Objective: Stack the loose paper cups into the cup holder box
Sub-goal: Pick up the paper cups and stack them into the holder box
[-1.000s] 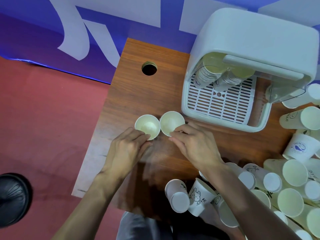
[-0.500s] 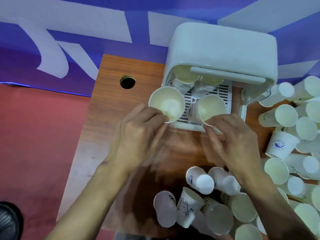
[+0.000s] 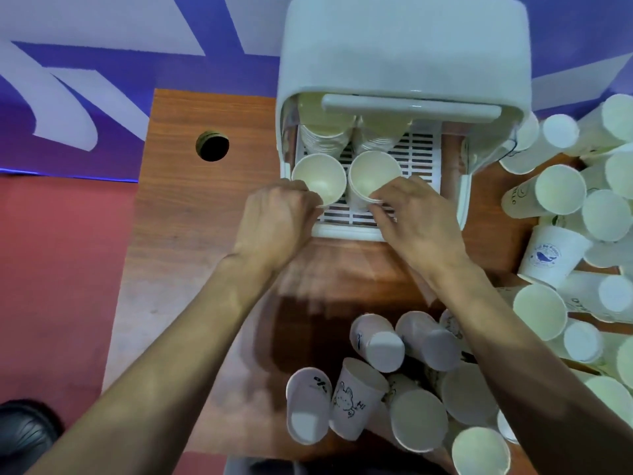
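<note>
Two hands are at the open front of the white cup holder box (image 3: 404,46), which stands at the far edge of the wooden table (image 3: 191,217). The left hand (image 3: 277,221), fingers curled, pinches the near rim of one paper cup (image 3: 320,178). The right hand (image 3: 416,217) pinches the near rim of a second paper cup (image 3: 373,174). Both cups are mouth-up, side by side and touching or nearly so, over the box's slatted tray (image 3: 421,149). Behind them, inside the box, are two nested stacks of cups (image 3: 325,132), the far parts hidden under the hood. Loose cups (image 3: 376,389) lie tumbled at the near table edge between the forearms. A larger heap (image 3: 561,190) lies to the right of the box. A round cable hole (image 3: 212,146) sits left of the box. A dark shoe (image 3: 24,437) shows on the red floor.
</note>
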### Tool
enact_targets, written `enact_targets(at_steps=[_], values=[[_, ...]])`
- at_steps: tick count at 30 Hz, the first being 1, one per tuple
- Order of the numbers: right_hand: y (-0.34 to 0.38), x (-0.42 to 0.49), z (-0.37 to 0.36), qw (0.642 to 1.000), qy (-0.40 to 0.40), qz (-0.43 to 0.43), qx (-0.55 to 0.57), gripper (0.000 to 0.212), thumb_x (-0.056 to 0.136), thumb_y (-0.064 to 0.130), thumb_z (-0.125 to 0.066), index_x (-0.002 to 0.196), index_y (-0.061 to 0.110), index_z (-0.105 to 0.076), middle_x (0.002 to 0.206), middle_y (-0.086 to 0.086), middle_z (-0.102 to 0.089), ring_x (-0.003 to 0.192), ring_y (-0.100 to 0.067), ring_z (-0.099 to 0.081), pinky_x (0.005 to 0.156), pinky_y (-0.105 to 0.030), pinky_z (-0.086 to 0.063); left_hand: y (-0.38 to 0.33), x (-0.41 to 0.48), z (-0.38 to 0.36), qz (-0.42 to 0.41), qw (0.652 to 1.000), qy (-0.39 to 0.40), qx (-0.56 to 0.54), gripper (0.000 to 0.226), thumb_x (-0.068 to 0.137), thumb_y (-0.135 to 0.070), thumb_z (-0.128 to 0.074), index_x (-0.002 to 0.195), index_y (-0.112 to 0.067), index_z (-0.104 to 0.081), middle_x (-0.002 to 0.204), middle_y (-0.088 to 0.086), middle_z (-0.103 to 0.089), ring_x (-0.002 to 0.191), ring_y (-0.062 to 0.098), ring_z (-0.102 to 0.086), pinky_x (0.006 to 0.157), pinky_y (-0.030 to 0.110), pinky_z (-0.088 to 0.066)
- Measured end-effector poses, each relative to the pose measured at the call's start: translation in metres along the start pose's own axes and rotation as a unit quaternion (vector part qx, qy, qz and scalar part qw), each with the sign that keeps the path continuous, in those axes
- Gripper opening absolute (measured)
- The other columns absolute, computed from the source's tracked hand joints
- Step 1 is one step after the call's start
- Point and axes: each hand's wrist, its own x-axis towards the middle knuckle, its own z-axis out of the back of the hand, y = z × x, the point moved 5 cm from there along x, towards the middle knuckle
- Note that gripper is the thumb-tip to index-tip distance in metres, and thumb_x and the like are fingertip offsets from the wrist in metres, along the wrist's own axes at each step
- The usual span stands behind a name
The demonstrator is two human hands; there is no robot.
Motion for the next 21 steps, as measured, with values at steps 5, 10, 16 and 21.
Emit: enact_targets(at_steps=[5,10,16,21], values=[[0.006,-0.001,-0.002,0.998,-0.028,0.021,-0.048,0.014,0.094,0.023,-0.066,0.099,0.014,-0.075,0.097,-0.001,-0.071,0.097,-0.027,-0.062,0.061,-0.029,-0.038,0.005,0.002,-0.013,-0.010,1.000,-0.002,0.013,0.018,0.091,-0.028,-0.071,0.085,-0.012,-0.079,0.080,0.007,-0.073,0.077,0.033,-0.061,0.066,0.036,-0.047],[0.009,-0.002,-0.008,0.996,-0.025,0.020,-0.078,0.009,0.091,0.018,-0.069,0.095,0.013,-0.076,0.092,-0.002,-0.071,0.092,-0.026,-0.063,0.055,-0.028,-0.036,0.003,0.000,-0.014,-0.008,0.999,0.004,0.033,0.019,0.090,-0.028,-0.071,0.094,-0.011,-0.078,0.089,0.008,-0.073,0.084,0.034,-0.061,0.072,0.038,-0.044],[0.026,-0.024,0.051,0.999,-0.044,0.029,-0.009,0.036,0.099,0.034,-0.058,0.133,0.022,-0.060,0.120,-0.001,-0.070,0.100,-0.027,-0.069,0.067,-0.036,-0.050,-0.021,-0.030,0.040,0.001,0.993,-0.120,-0.003,0.018,0.095,-0.026,-0.064,0.108,-0.016,-0.073,0.107,0.001,-0.070,0.093,0.027,-0.064,0.070,0.039,-0.050],[0.047,-0.103,0.068,0.993,0.072,0.068,-0.063,0.036,0.094,0.048,-0.052,0.121,0.027,-0.064,0.103,0.005,-0.070,0.082,-0.022,-0.069,0.058,-0.031,-0.048,-0.039,-0.114,0.026,0.010,0.996,0.052,-0.078,0.018,0.094,-0.037,-0.054,0.102,-0.028,-0.068,0.099,-0.006,-0.070,0.079,0.018,-0.064,0.067,0.032,-0.050]])
